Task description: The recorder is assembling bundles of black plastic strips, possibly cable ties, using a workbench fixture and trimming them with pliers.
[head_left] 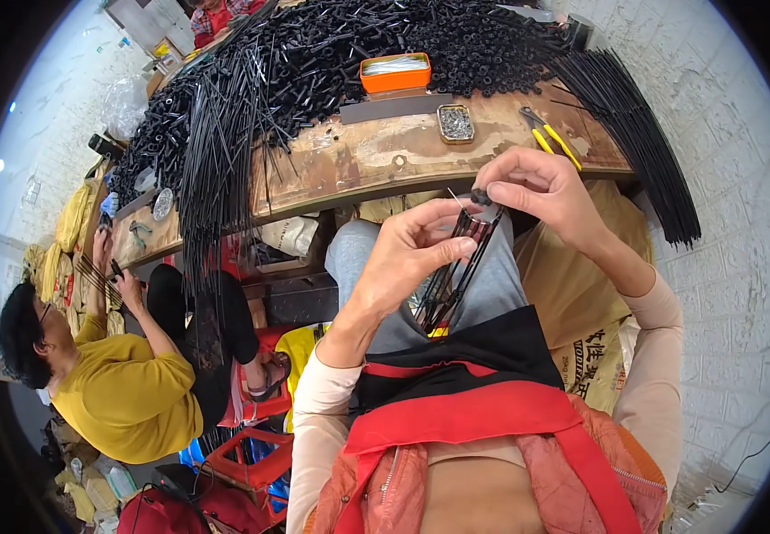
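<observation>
Red apron over a salmon jacket sits nearest; above the lap, left hand has its grip closed on a slanting bundle of thin black rods, right hand pinching a small black piece by the bundle's upper end, contact between the two unclear. Beyond, wooden surface carries a tin of small metal bits, yellow-handled pliers, an orange box and heaped black tubes. Off left, co-worker in yellow also holds thin dark rods.
</observation>
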